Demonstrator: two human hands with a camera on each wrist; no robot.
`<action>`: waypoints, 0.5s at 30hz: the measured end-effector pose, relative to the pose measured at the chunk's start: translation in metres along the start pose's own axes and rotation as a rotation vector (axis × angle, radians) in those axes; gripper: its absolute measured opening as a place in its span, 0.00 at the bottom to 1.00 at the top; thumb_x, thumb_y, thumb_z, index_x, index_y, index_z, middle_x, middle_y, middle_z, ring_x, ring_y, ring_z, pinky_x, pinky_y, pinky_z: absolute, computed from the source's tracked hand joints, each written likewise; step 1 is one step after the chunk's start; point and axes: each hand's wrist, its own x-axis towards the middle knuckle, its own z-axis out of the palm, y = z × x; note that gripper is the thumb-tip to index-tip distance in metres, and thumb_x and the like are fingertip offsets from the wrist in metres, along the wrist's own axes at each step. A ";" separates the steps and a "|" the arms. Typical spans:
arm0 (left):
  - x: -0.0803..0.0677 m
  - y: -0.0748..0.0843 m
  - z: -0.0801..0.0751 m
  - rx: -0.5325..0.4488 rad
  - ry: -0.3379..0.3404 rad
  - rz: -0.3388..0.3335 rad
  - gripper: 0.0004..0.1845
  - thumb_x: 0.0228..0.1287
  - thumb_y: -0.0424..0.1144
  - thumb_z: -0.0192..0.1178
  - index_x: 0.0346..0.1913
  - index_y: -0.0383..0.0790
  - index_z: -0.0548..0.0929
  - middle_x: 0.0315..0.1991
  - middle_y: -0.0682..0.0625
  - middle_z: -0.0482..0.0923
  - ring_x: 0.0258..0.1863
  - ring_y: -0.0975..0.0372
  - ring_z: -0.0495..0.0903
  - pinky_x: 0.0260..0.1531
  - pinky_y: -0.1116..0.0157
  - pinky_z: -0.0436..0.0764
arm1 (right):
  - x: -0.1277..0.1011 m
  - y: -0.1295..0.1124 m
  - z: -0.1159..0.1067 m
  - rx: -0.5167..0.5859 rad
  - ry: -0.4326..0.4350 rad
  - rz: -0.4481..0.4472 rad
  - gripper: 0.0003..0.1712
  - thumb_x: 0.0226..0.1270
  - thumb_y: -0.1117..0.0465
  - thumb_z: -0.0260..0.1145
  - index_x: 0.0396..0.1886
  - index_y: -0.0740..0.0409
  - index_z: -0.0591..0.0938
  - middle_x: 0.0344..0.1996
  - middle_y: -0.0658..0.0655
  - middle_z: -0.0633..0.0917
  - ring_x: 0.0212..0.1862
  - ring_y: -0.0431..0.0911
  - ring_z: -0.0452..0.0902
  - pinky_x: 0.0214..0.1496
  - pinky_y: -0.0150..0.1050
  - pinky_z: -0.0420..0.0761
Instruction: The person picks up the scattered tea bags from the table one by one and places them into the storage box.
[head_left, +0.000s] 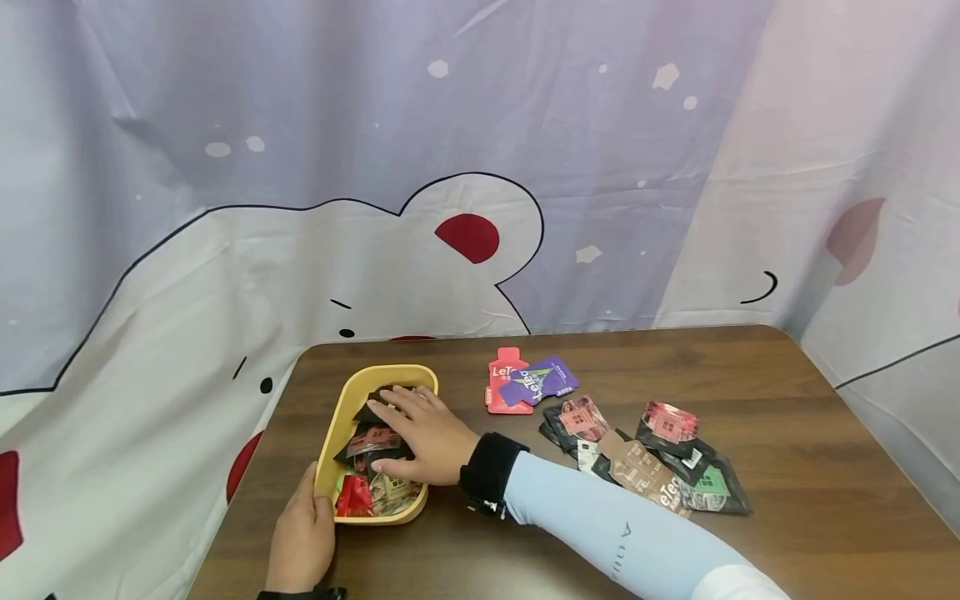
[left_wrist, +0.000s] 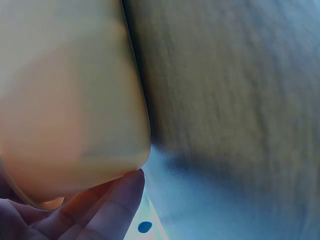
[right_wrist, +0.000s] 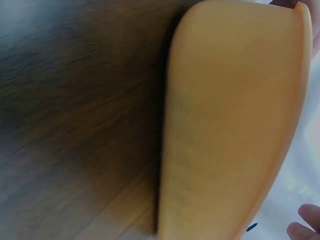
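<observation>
A yellow plastic bin [head_left: 342, 417] stands at the left side of the table, holding several packets, among them a red packet [head_left: 354, 497] and a black packet [head_left: 377, 439]. My left hand [head_left: 303, 533] grips the bin at its near left corner, thumb by the rim; in the left wrist view its fingers [left_wrist: 120, 202] lie against the outer wall. With fingers spread, my right hand [head_left: 431, 437] reaches over the bin's right rim and lies over the packets. In the right wrist view the bin's side wall [right_wrist: 230, 120] fills the middle, and only some fingertips [right_wrist: 307, 220] show.
Right of the bin, on the wooden table [head_left: 795, 400], lie a pink card [head_left: 504, 379] and a purple card [head_left: 551, 377]. Beyond my sleeve is a loose pile of dark packets [head_left: 667, 429] with a brown card [head_left: 641, 468]. A printed curtain [head_left: 600, 167] hangs behind.
</observation>
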 end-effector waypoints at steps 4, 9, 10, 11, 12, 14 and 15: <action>0.000 -0.001 0.000 0.009 -0.009 -0.016 0.32 0.77 0.34 0.35 0.80 0.31 0.49 0.72 0.25 0.63 0.70 0.35 0.67 0.66 0.35 0.69 | -0.011 0.010 -0.002 0.000 0.002 0.024 0.47 0.72 0.31 0.55 0.83 0.43 0.53 0.80 0.53 0.60 0.83 0.48 0.49 0.84 0.56 0.49; 0.000 -0.002 0.000 0.005 -0.013 -0.021 0.32 0.76 0.35 0.35 0.80 0.31 0.49 0.71 0.25 0.63 0.70 0.35 0.68 0.66 0.35 0.69 | -0.034 0.032 -0.006 0.007 0.019 0.060 0.47 0.72 0.32 0.56 0.82 0.46 0.56 0.79 0.55 0.62 0.82 0.50 0.52 0.83 0.57 0.49; 0.000 -0.001 0.000 0.004 -0.015 -0.021 0.32 0.76 0.35 0.35 0.80 0.31 0.49 0.72 0.25 0.63 0.70 0.35 0.67 0.66 0.35 0.69 | -0.041 0.037 -0.008 0.010 0.019 0.075 0.47 0.72 0.32 0.56 0.82 0.46 0.56 0.79 0.56 0.62 0.82 0.51 0.52 0.83 0.57 0.48; 0.000 -0.001 0.000 0.002 -0.017 -0.021 0.32 0.77 0.35 0.35 0.80 0.31 0.49 0.72 0.25 0.63 0.70 0.35 0.67 0.66 0.35 0.69 | -0.048 0.043 -0.009 0.015 0.020 0.089 0.47 0.72 0.33 0.56 0.82 0.46 0.56 0.79 0.56 0.62 0.82 0.51 0.52 0.83 0.57 0.48; 0.000 -0.001 0.001 0.002 -0.017 -0.020 0.32 0.77 0.35 0.35 0.80 0.31 0.49 0.72 0.25 0.63 0.70 0.35 0.67 0.66 0.35 0.69 | -0.056 0.048 -0.010 0.021 0.026 0.099 0.46 0.72 0.33 0.57 0.82 0.47 0.57 0.79 0.57 0.63 0.82 0.52 0.52 0.83 0.58 0.48; 0.000 0.000 0.000 0.003 -0.017 -0.019 0.32 0.77 0.35 0.34 0.80 0.31 0.48 0.72 0.25 0.62 0.70 0.35 0.67 0.66 0.35 0.68 | -0.073 0.059 -0.013 0.026 0.034 0.124 0.46 0.72 0.35 0.58 0.81 0.48 0.58 0.78 0.57 0.64 0.81 0.53 0.53 0.83 0.59 0.48; 0.000 0.000 0.001 0.004 -0.014 -0.017 0.32 0.77 0.35 0.34 0.80 0.30 0.48 0.72 0.25 0.63 0.70 0.35 0.67 0.66 0.35 0.68 | -0.083 0.065 -0.015 0.030 0.045 0.131 0.46 0.71 0.36 0.59 0.81 0.50 0.59 0.78 0.58 0.65 0.81 0.55 0.55 0.82 0.60 0.49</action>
